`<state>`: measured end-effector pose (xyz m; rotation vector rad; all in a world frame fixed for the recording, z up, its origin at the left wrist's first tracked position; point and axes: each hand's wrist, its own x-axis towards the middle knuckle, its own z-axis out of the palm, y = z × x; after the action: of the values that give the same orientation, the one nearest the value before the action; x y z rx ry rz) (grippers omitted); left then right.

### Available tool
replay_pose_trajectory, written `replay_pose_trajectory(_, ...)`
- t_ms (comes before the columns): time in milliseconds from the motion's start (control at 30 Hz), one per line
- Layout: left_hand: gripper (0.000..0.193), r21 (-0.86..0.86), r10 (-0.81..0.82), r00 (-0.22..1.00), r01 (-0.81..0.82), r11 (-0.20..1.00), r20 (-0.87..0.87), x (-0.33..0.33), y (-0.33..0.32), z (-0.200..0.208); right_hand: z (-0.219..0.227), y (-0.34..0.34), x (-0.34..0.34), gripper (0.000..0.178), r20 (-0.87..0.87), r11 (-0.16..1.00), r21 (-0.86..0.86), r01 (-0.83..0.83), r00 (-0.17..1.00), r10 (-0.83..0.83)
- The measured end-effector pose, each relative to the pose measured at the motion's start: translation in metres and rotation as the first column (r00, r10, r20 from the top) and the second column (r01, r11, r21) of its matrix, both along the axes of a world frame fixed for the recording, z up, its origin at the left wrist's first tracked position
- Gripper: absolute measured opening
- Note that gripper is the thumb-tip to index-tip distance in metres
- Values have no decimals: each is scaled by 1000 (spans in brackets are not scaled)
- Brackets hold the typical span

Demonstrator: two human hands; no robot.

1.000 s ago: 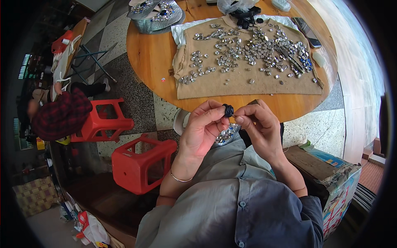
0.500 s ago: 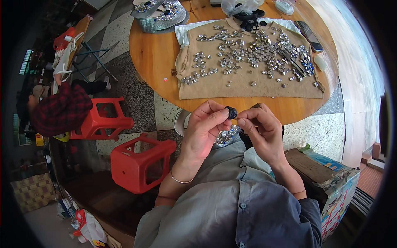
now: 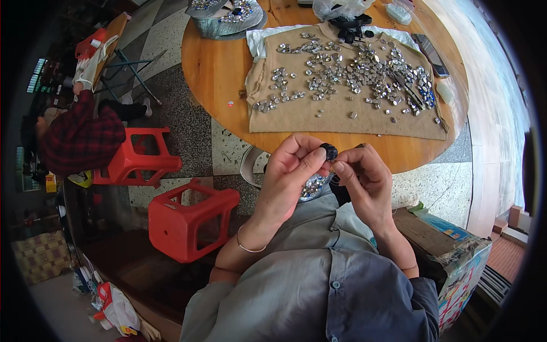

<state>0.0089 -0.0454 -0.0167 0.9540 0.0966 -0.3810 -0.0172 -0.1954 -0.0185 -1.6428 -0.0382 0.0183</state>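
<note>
My left hand (image 3: 289,176) pinches a small round black piece (image 3: 329,151) between thumb and fingertips, just off the table's near edge. Close beside it, my right hand (image 3: 366,181) is closed in a pinch; whatever lies between its fingertips is too small to make out. Beneath the hands, on my lap, a piece covered with shiny stones (image 3: 312,187) partly shows. Beyond them, many loose silver rhinestones (image 3: 364,71), with some blue ones at the right, are spread over a tan cloth (image 3: 342,124). Tweezers (image 3: 409,91) lie among the stones.
On the round wooden table (image 3: 211,80) are stone-trimmed silvery pieces (image 3: 231,25), black straps (image 3: 350,25), a phone (image 3: 430,54) and a clear bag (image 3: 339,8). Red stools (image 3: 191,219) stand at left, near a seated person (image 3: 82,134). A worn carton (image 3: 450,245) is at right.
Both hands, still close together, have shifted slightly right in the picture with the black piece. The view has moved a little. The seated person's arm has shifted.
</note>
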Motion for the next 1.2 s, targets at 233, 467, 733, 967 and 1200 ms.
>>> replay_pose_trajectory(233,17,-51,46,997,-43,998,55,-2,-2,-2,6,2,1,5,-108,986,167,14,994,4)
replay_pose_trajectory(467,17,-5,61,995,-61,998,82,-3,0,-5,2,3,2,5,25,996,82,26,999,-28)
replay_pose_trajectory(733,17,142,73,986,-95,985,149,-5,-1,5,11,-1,0,7,-135,980,198,5,991,22)
replay_pose_trajectory(967,32,165,81,982,-110,980,173,-4,0,2,8,-4,0,7,-171,976,217,13,985,25)
replay_pose_trajectory(1200,40,229,45,979,-92,969,201,-5,0,3,5,-1,1,6,-160,975,217,52,987,-17)
